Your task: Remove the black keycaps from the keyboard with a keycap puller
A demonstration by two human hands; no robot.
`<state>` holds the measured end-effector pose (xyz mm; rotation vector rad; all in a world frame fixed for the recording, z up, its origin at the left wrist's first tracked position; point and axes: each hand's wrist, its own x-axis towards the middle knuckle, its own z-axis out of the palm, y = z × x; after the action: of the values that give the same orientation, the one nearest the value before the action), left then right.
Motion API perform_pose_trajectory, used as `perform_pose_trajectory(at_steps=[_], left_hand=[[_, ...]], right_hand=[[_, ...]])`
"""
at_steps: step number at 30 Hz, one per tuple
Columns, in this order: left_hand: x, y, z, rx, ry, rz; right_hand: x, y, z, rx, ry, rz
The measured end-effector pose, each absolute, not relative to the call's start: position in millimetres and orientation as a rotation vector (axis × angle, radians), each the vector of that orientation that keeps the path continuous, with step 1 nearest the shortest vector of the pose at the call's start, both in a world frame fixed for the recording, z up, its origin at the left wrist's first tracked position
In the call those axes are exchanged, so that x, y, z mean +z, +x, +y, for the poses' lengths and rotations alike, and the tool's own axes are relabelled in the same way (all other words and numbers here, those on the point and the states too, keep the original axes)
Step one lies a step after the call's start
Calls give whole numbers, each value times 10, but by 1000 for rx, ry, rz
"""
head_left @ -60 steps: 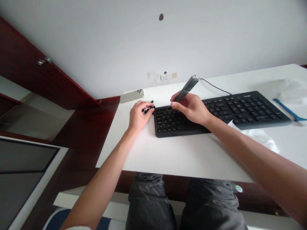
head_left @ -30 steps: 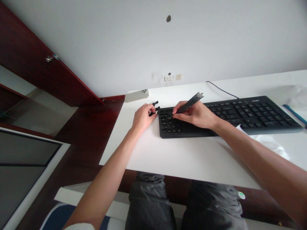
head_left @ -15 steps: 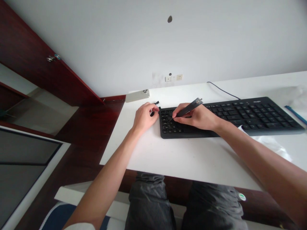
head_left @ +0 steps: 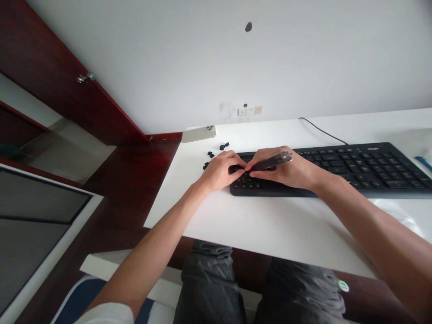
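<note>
A long black keyboard (head_left: 337,168) lies on the white table, its left end under both hands. My right hand (head_left: 283,168) grips a dark, slim keycap puller (head_left: 273,160), with its forked end pointing up and right. Its lower tip is hidden by the fingers over the keys. My left hand (head_left: 222,171) rests at the keyboard's left end, thumb and forefinger closed together against the right fingertips. What they pinch cannot be made out. Beside the left hand lie several small loose black keycaps (head_left: 222,147), some in a row behind it.
A phone (head_left: 199,134) lies at the table's back left corner. The keyboard cable (head_left: 324,130) runs towards the back. Crumpled clear plastic (head_left: 400,216) lies in front of the keyboard, and a blue stick-like item (head_left: 423,163) sits at the right. Wall sockets (head_left: 249,110) are behind.
My left hand has moved right, from beside the keyboard onto its left keys, meeting the right fingertips. More loose keycaps now show behind it. The view has shifted slightly.
</note>
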<state>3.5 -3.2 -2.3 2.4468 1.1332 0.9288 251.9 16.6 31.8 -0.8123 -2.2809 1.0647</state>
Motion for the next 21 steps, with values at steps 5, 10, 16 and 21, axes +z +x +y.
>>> perform_pose_trajectory(at_steps=[5,10,16,21], left_hand=[[14,18,-39,883,2430,1138],[8,-8,-12,828,2453,1132],[-18,-35,16,848,2482,1092],[-20,-19,15,856,2497,1084]], right_hand=[[399,2484,115,969,-751,-2375],[398,2475,112,905,-737,-2426],[397,2527,152,997,-860,-2377],[398,2564,188,1102,-867,-2365]])
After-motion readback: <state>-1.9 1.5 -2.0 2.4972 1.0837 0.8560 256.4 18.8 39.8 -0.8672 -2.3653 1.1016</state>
